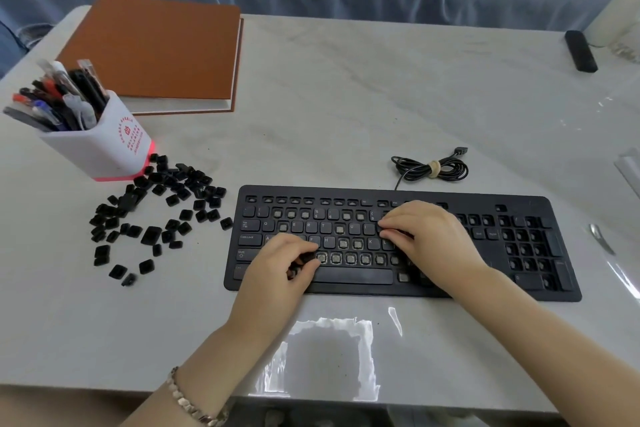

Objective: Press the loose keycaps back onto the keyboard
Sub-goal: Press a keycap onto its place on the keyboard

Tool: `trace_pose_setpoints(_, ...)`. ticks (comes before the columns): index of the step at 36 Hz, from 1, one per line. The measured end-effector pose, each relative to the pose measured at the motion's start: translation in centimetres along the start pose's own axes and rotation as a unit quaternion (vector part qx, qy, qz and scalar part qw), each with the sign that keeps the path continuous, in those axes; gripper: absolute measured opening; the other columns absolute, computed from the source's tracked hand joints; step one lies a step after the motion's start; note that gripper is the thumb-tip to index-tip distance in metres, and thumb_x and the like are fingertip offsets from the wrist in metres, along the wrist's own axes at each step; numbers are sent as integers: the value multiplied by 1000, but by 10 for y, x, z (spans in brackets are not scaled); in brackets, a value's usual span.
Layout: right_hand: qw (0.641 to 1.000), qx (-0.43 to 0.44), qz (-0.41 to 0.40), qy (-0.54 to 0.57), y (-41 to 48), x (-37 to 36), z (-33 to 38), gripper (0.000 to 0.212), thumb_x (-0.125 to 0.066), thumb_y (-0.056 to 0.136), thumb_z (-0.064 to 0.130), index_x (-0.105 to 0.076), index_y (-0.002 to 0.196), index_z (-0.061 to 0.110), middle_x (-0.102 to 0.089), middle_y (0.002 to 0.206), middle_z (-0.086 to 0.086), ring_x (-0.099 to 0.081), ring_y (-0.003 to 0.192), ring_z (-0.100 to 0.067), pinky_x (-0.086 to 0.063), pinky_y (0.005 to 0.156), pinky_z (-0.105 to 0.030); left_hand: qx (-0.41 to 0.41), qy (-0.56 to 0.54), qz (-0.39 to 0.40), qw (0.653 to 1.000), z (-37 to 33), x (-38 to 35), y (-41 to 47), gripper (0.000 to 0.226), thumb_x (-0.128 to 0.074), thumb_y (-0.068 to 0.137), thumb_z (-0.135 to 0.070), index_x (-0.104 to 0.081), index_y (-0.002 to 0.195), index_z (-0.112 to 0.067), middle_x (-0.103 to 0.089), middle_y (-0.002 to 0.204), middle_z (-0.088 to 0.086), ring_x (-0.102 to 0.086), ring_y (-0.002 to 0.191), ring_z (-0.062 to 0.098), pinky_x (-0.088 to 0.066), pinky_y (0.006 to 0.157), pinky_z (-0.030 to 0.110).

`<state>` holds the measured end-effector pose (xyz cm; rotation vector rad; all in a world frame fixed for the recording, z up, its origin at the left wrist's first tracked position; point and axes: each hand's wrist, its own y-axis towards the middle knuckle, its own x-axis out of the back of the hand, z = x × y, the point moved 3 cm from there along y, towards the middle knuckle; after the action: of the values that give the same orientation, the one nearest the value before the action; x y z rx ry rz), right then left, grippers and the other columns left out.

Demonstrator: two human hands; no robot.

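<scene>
A white table (346, 107) is seen from above. At its far left corner lies a closed brown notebook (156, 48). Just in front of it, near the left edge, stands a white pen holder (100, 149) with a pink base, packed with pens. Touching the holder's base and spreading toward the near edge is a scatter of black loose keycaps (156, 211), ending just beside the left end of the keyboard.

The black keyboard (526, 250) lies parallel to the near edge, right of the middle. Many of its sockets are bare, among them most of the bottom letter row and the number pad.

The left hand (277, 274), with a bracelet (194, 402) on its wrist, rests over the keyboard's lower left corner, its fingers curled around several keycaps (298, 263).

The right hand (429, 236) lies palm down over the right end of the letter rows, fingertips bent onto the keys. Whether it grasps anything cannot be told.

Behind the keyboard sits its coiled cable (429, 168), tied in a bundle. A small black bar (581, 51) lies at the far right corner.
</scene>
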<state>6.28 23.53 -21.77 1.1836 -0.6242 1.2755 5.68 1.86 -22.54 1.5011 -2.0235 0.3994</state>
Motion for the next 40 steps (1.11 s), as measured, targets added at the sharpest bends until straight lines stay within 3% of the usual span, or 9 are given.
trace_pose_setpoints(7, 998, -46, -11, 45, -6, 0, -9, 13, -70, 70, 19, -77, 80, 15, -71, 82, 2, -63, 79, -14, -41, 76, -14, 9, -28, -29, 999, 3, 2, -2, 23, -75, 76, -2, -70, 94, -15, -59, 88, -13, -53, 76, -3, -39, 70, 5)
trace_pose_setpoints(14, 998, -31, -37, 39, -7, -7, -5, 13, -67, 73, 20, -76, 78, 13, -70, 81, 2, -52, 86, -11, -40, 77, -17, 12, -30, -27, 999, 2, 3, -2, 23, -76, 75, -3, -70, 91, -17, -58, 85, -11, -52, 71, 0, -40, 67, 6)
trace_pose_setpoints(21, 999, 28, -17, 5, -5, -3, -2, 12, -66, 74, 16, -75, 78, 11, -70, 81, 0, -66, 71, -22, -54, 68, -30, 19, -29, -25, 999, 4, 3, -1, 23, -77, 75, -5, -69, 91, -20, -58, 84, -13, -51, 71, 2, -40, 67, 6)
trace_pose_setpoints(31, 998, 38, -35, -42, -6, -5, 4, 10, -64, 74, 13, -74, 75, 9, -68, 77, -1, -64, 68, -26, -51, 61, -30, 18, -23, -28, 999, 5, 3, -2, 23, -77, 75, -6, -68, 90, -21, -56, 81, -14, -51, 69, 1, -39, 67, 4)
trace_pose_setpoints(35, 994, 55, -32, -90, -13, -1, 6, 21, -55, 83, 21, -73, 84, 10, -67, 87, -4, -55, 88, -24, -50, 65, -32, 24, -39, -17, 999, 6, 3, -2, 24, -76, 75, -6, -67, 89, -23, -58, 83, -14, -52, 71, 2, -40, 68, 6)
trace_pose_setpoints(40, 997, 26, -26, -73, -21, -3, 10, 31, -47, 85, 24, -73, 90, 9, -64, 106, -11, -48, 104, -24, -49, 75, -37, 23, -57, -7, 998, 5, 6, -2, 24, -76, 74, -2, -70, 84, -23, -61, 89, -13, -55, 73, -1, -41, 69, 6)
